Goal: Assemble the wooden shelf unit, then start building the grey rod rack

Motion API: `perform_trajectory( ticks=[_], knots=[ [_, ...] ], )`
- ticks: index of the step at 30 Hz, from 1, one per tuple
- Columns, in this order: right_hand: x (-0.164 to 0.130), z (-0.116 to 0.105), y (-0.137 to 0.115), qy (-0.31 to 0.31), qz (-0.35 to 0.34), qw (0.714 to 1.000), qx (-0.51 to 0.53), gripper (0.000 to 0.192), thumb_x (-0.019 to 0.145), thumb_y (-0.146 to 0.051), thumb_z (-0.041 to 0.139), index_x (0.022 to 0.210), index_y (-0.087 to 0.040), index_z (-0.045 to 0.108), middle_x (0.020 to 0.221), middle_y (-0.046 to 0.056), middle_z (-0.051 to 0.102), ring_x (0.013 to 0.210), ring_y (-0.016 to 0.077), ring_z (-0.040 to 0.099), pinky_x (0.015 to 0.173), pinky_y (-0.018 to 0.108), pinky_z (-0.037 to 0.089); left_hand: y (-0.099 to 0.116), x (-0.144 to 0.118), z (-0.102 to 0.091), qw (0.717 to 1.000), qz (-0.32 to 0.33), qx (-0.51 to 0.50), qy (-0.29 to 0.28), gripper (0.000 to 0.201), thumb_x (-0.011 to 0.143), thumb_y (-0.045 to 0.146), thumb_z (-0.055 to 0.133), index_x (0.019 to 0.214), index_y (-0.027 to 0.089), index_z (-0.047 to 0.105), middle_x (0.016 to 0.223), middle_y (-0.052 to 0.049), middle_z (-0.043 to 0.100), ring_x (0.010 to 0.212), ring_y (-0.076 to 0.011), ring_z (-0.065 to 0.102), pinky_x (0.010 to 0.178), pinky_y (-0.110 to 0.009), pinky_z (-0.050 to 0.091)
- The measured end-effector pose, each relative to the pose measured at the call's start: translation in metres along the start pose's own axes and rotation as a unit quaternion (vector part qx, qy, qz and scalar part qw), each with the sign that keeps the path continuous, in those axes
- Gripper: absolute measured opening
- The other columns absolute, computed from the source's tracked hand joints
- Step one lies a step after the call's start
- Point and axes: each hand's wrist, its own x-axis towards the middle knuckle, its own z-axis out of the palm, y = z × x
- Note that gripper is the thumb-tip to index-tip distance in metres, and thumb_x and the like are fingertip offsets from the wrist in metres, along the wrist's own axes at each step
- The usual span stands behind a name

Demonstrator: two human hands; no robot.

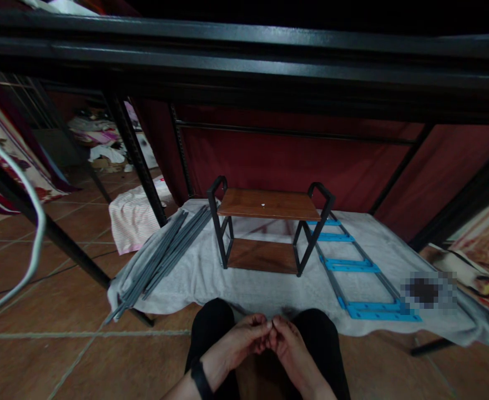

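My left hand [249,337] and my right hand [286,345] meet between my knees, fingertips touching. The fingers of both are closed in a pinch. Whatever lies between them, if anything, is too small to make out. Beyond them stands a small two-tier rack [269,204] with brown wooden boards and a black metal frame, apart from my hands. A tiny white spot [263,205] shows on its upper board.
A grey cloth [198,286] covers the low surface under the rack. Grey metal tubes [169,250] lie in a pile at left. A frame of grey tubes with blue crosspieces [352,265] lies at right. Black metal bars [244,61] cross overhead; a white cable [36,244] hangs at left.
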Motion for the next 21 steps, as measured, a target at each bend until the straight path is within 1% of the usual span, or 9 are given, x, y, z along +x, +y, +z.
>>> perform_trajectory(
  ticks=[3,7,9,12,14,17,19,21],
  knots=[
    [0.000,-0.005,0.003,0.009,0.016,1.000,-0.007,0.036,0.075,-0.049,0.077,0.064,-0.018,0.063,0.062,-0.001,0.054,0.061,0.0122,0.052,0.066,0.028,0.046,0.007,-0.001,-0.006,0.998,0.015,0.061,0.007,0.038,0.071,0.044,0.080,0.077,0.015,0.056,0.064,-0.002,0.064,0.056,-0.0100,0.053,0.053,-0.022,0.032],
    [0.001,-0.013,0.007,0.030,0.038,0.998,-0.050,0.034,0.072,-0.049,0.080,0.076,-0.018,0.067,0.065,-0.001,0.057,0.057,0.0095,0.049,0.060,0.025,0.041,0.014,0.003,-0.014,0.989,0.045,0.136,0.043,0.041,0.058,0.035,0.086,0.070,0.016,0.052,0.058,0.004,0.057,0.054,-0.0083,0.048,0.055,-0.022,0.032],
    [0.003,-0.016,0.008,0.020,0.043,0.997,-0.067,0.036,0.072,-0.051,0.080,0.076,-0.018,0.067,0.065,-0.001,0.059,0.057,0.0096,0.050,0.061,0.025,0.041,0.014,0.006,-0.018,0.986,0.053,0.152,0.042,0.043,0.056,0.036,0.087,0.068,0.016,0.051,0.058,0.005,0.054,0.053,-0.0080,0.047,0.055,-0.023,0.032],
    [0.006,-0.019,0.009,0.017,0.038,0.994,-0.098,0.038,0.072,-0.052,0.080,0.074,-0.017,0.066,0.065,-0.001,0.059,0.057,0.0096,0.050,0.060,0.025,0.041,0.012,0.008,-0.019,0.986,0.061,0.152,0.030,0.045,0.056,0.040,0.087,0.069,0.017,0.051,0.058,0.005,0.055,0.054,-0.0090,0.049,0.055,-0.023,0.034],
    [0.009,-0.022,0.011,0.028,0.034,0.992,-0.117,0.038,0.072,-0.053,0.079,0.072,-0.017,0.065,0.063,-0.001,0.058,0.057,0.0097,0.051,0.059,0.024,0.040,0.013,0.007,-0.016,0.986,0.062,0.150,0.021,0.046,0.058,0.043,0.086,0.070,0.017,0.050,0.058,0.004,0.057,0.055,-0.0102,0.052,0.055,-0.024,0.035],
    [0.013,-0.022,0.011,0.040,0.024,0.991,-0.126,0.038,0.074,-0.053,0.077,0.070,-0.018,0.064,0.059,-0.002,0.056,0.056,0.0100,0.051,0.059,0.025,0.040,0.016,0.004,-0.010,0.987,0.054,0.152,-0.001,0.045,0.066,0.051,0.080,0.074,0.017,0.052,0.062,-0.001,0.064,0.058,-0.0121,0.056,0.056,-0.024,0.035],
    [0.015,-0.019,0.009,0.030,0.014,0.993,-0.113,0.037,0.076,-0.052,0.076,0.068,-0.018,0.064,0.058,-0.002,0.055,0.056,0.0101,0.050,0.061,0.025,0.041,0.018,0.002,-0.008,0.986,0.051,0.160,-0.013,0.045,0.072,0.056,0.074,0.076,0.017,0.054,0.066,-0.004,0.067,0.058,-0.0116,0.055,0.055,-0.024,0.034],
    [0.016,-0.013,0.004,0.007,0.004,0.996,-0.091,0.037,0.078,-0.051,0.075,0.066,-0.018,0.063,0.058,-0.002,0.055,0.057,0.0105,0.050,0.063,0.026,0.042,0.020,0.001,-0.007,0.984,0.055,0.170,-0.019,0.047,0.077,0.062,0.067,0.075,0.016,0.055,0.068,-0.004,0.067,0.056,-0.0110,0.053,0.055,-0.025,0.033]
  ],
)
